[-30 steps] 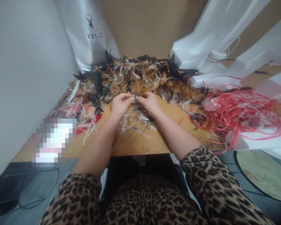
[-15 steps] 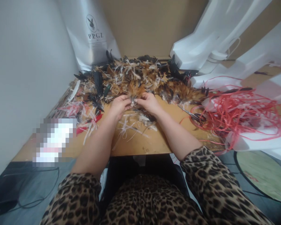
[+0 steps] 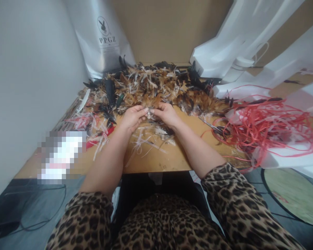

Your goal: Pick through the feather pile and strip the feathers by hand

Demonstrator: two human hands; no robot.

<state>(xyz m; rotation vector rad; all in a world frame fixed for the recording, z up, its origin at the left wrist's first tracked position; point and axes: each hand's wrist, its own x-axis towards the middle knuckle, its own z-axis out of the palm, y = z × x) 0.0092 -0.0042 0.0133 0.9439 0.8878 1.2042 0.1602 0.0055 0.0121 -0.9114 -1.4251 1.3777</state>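
Between my two hands is a small bunch of brown feathers (image 3: 150, 101), its pale fluffy base pinched by the fingertips. My left hand (image 3: 134, 118) is closed on the base from the left, thumb against fingers. From the right, my right hand (image 3: 165, 115) pinches the same base. Behind them spreads a heap of loose brown, white and black feathers (image 3: 148, 78). White strips and feather scraps (image 3: 142, 140) lie on the table just below the hands.
On the right, a tangle of red ribbon (image 3: 271, 130) lies beside scissors (image 3: 216, 129). Another row of brown feathers (image 3: 203, 102) sits behind the scissors. A silver bag (image 3: 104, 45) stands back left on the wooden table (image 3: 151, 163). A round green stool (image 3: 294, 194) is at lower right.
The feather bunch has tipped away, so less of its brown fan shows above the fingers. Both hands keep their pinch in nearly the same place.
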